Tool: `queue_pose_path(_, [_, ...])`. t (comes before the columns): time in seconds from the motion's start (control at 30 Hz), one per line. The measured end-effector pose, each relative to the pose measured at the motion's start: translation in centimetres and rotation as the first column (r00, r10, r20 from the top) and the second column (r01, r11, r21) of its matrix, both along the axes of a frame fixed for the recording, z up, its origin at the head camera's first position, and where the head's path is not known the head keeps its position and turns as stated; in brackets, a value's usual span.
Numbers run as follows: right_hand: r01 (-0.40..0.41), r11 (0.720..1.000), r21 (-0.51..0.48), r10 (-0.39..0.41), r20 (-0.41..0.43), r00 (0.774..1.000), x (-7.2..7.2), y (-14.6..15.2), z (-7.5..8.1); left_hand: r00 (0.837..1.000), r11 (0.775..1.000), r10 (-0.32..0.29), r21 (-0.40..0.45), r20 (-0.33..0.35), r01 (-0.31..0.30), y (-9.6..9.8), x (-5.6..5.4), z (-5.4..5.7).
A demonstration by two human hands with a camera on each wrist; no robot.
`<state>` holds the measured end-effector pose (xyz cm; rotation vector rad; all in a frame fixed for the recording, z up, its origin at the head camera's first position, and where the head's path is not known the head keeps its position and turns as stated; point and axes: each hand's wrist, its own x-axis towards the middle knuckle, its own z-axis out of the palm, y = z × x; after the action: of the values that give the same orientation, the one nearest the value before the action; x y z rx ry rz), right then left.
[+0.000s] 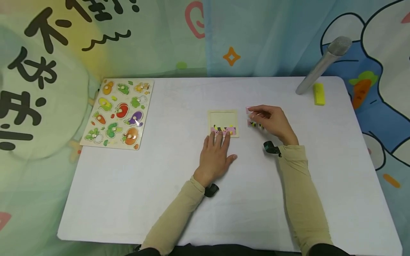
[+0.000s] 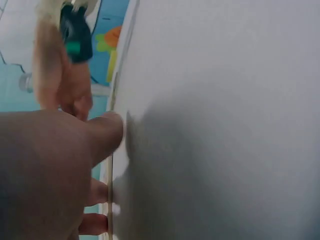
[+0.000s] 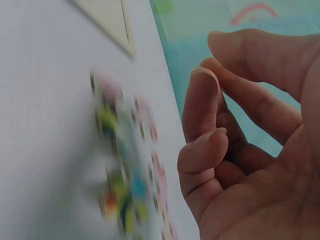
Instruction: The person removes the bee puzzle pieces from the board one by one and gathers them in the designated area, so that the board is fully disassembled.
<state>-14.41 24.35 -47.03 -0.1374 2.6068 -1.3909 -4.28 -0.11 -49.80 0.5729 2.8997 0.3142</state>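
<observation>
A small square puzzle tray [image 1: 222,118] with a pale rim lies on the white table. Along its near side sits a strip of pink, yellow and black puzzle pieces [image 1: 225,130]. My left hand [image 1: 214,156] rests palm down, its fingertips on the tray's near edge and its thumb spread to the right. Over several loose patterned pieces [image 1: 253,124] to the right of the tray hovers my right hand [image 1: 273,122]. In the right wrist view its thumb and bent fingers [image 3: 200,107] stand apart with nothing between them, beside the blurred loose pieces [image 3: 125,165].
A vegetable picture board [image 1: 110,145] lies at the back left of the table [image 1: 173,192]. At the back right are a grey microphone [image 1: 320,67] and a yellow block [image 1: 319,94]. A printed curtain [image 1: 262,35] hangs behind the far edge.
</observation>
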Motion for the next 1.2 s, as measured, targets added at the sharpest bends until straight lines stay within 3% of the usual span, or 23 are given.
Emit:
queue_pose_path(0.2, [-0.098, 0.995, -0.028, 0.097, -0.021, 0.995, -1.2, -3.4, -0.5, 1.0, 1.0, 0.006, 0.014, -0.001, -0.006, 0.0, 0.4, -0.4])
queue_pose_path(0.33, [-0.17, 0.985, -0.035, 0.17, 0.011, 0.985, -1.9, -5.3, -0.8, 1.0, 1.0, 0.006, 0.017, 0.015, -0.006, 0.0, 0.5, -0.4])
queue_pose_path(0.7, [-0.407, 0.912, 0.042, 0.402, 0.096, 0.911, -3.2, -8.8, -0.9, 0.998, 1.0, 0.012, 0.017, 0.058, -0.013, 0.0, 1.1, 0.0])
queue_pose_path(0.8, [-0.434, 0.899, 0.06, 0.425, 0.119, 0.897, -3.2, -9.2, -1.0, 0.997, 0.999, 0.019, 0.03, 0.073, -0.021, -0.1, 1.2, -0.1])
queue_pose_path(1.2, [-0.442, 0.895, 0.053, 0.431, 0.15, 0.89, -3.2, -9.4, -0.9, 0.996, 0.993, 0.039, 0.112, 0.085, -0.049, -0.2, 1.1, -0.4])
